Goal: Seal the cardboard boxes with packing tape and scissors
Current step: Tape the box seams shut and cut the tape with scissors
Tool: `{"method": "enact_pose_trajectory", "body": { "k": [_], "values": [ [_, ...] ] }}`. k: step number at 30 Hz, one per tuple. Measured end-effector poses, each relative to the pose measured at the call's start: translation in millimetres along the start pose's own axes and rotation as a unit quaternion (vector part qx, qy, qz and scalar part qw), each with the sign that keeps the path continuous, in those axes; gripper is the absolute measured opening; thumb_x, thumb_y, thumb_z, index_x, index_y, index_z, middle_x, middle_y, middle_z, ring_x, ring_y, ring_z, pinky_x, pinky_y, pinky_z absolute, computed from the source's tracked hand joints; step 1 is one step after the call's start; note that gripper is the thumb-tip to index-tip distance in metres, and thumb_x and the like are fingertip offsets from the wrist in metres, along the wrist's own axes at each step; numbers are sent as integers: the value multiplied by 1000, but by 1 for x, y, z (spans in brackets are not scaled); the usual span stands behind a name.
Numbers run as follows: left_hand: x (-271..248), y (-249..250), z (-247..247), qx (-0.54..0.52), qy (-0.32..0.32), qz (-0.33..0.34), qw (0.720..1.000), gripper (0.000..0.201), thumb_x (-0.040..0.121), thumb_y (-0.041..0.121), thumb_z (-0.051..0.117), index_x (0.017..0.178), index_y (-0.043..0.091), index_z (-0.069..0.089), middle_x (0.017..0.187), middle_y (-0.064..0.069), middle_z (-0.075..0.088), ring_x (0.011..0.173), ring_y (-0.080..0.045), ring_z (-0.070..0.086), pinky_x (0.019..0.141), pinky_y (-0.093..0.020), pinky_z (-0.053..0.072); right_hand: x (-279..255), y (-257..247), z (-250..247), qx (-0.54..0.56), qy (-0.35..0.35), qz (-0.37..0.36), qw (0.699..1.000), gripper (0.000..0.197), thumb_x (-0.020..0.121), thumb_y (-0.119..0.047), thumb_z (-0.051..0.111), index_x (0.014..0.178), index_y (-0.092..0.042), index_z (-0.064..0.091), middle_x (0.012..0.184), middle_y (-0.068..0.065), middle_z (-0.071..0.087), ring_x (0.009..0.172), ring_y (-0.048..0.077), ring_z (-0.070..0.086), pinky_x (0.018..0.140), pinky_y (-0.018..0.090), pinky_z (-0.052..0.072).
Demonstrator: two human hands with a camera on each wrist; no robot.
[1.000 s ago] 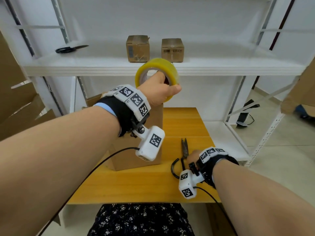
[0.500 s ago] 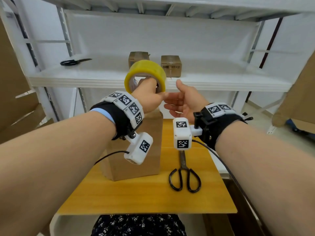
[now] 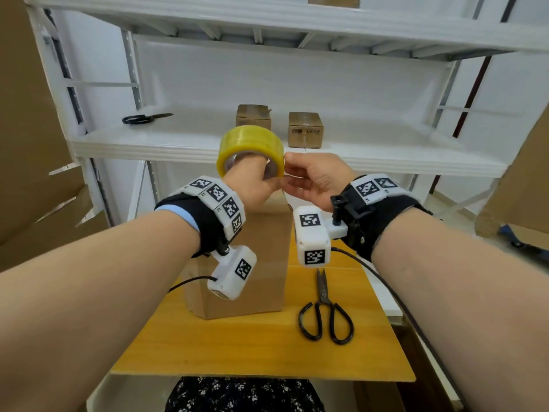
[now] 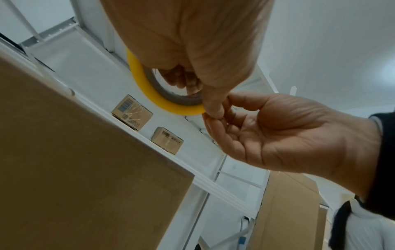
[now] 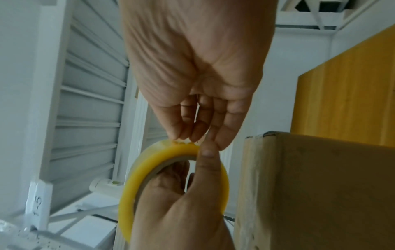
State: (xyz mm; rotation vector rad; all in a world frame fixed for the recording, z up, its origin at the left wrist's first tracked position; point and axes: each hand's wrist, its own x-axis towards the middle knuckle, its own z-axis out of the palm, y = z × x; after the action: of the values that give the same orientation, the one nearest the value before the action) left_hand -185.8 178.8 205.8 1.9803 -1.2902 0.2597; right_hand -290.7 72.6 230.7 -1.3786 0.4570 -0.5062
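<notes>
My left hand [image 3: 255, 185] holds a yellow packing tape roll [image 3: 249, 138] up in front of the shelf, fingers through its core and thumb on the outside. My right hand [image 3: 297, 176] meets it from the right, curled fingertips [image 5: 192, 137] picking at the crinkled tape end on the roll's rim [image 5: 149, 162]. The wrist views show the same contact at the roll [image 4: 171, 104]. Below the hands a tall cardboard box [image 3: 255, 263] stands on the wooden table [image 3: 237, 346]. Black scissors [image 3: 325, 310] lie closed on the table, right of the box.
Two small cardboard boxes [image 3: 253, 118] [image 3: 305, 129] and a second pair of scissors [image 3: 142, 118] sit on the white shelf [image 3: 178, 141] behind. Flat cardboard sheets lean at far left [image 3: 29, 144] and far right [image 3: 525, 188].
My right hand left the scissors on the table, rose, and came to the roll's rim. My left hand kept the roll raised, tilting it slightly.
</notes>
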Motion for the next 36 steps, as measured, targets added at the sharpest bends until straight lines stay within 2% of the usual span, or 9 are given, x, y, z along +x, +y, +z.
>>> {"method": "enact_pose_trajectory", "body": {
  "k": [5, 8, 12, 14, 18, 22, 25, 30, 36],
  "values": [
    [-5, 14, -6, 75, -111, -15, 991, 27, 92, 22, 63, 111, 5, 58, 108, -9, 62, 103, -28, 60, 92, -39, 48, 8, -22, -1, -173, 19, -51, 983, 7, 92, -9, 65, 87, -9, 60, 90, 14, 70, 73, 24, 72, 62, 35, 61],
    [-13, 21, -17, 80, -146, 0, 986, 23, 93, 23, 60, 100, 3, 69, 91, -7, 67, 85, -23, 63, 73, -29, 48, 15, -35, -6, -287, 40, -71, 955, 6, 88, -14, 67, 85, -14, 62, 96, 13, 69, 88, 30, 72, 69, 38, 62],
    [-16, 26, -30, -95, 16, -70, 993, 27, 84, 24, 58, 64, 7, 66, 54, 0, 64, 54, -17, 60, 59, -37, 55, 11, -46, -4, -435, 71, -140, 887, 19, 90, -15, 63, 72, -9, 60, 99, 25, 70, 90, 38, 71, 80, 52, 60],
    [-7, 20, -35, -100, 90, -112, 985, 20, 81, 32, 61, 78, 12, 62, 70, -2, 65, 70, -22, 61, 70, -42, 54, 8, -46, 1, -499, 50, -183, 845, 17, 93, -17, 60, 78, -8, 60, 98, 21, 69, 90, 35, 70, 81, 51, 59],
    [-1, 10, -42, -224, -74, -234, 943, 37, 80, 48, 70, 100, 20, 56, 101, -3, 69, 90, -20, 65, 79, -39, 48, 0, -44, 11, -580, 12, -250, 775, 14, 96, -22, 57, 91, -10, 63, 92, 8, 68, 88, 26, 67, 82, 45, 57],
    [-11, 8, -42, -407, -138, -269, 862, 48, 86, 21, 71, 128, 12, 49, 111, -14, 70, 96, -28, 71, 84, -46, 56, -1, -45, 18, -624, -20, -301, 721, 9, 97, -23, 55, 91, -17, 59, 84, -2, 62, 81, 20, 61, 74, 37, 52],
    [-12, 8, -42, -440, -83, -232, 863, 70, 83, -2, 69, 142, 21, 39, 110, -15, 70, 93, -30, 72, 82, -46, 58, 1, -47, 23, -663, -34, -311, 680, 7, 97, -23, 53, 91, -20, 56, 82, -6, 55, 81, 18, 55, 70, 32, 43],
    [-9, 10, -49, -329, -45, -197, 922, 77, 57, 10, 75, 126, 40, 56, 111, -7, 70, 98, -29, 70, 84, -52, 56, -3, -55, 30, -653, -56, -322, 683, 10, 97, -23, 56, 89, -18, 58, 79, -11, 52, 78, 14, 53, 71, 31, 41],
    [-6, 3, -62, -309, 12, -192, 932, 59, 72, 2, 74, 116, 38, 61, 110, -9, 70, 102, -27, 67, 89, -49, 55, -11, -61, 35, -545, -83, -280, 786, 14, 95, -22, 61, 81, -24, 60, 85, -4, 73, 88, 14, 70, 86, 37, 56]
  ]
}}
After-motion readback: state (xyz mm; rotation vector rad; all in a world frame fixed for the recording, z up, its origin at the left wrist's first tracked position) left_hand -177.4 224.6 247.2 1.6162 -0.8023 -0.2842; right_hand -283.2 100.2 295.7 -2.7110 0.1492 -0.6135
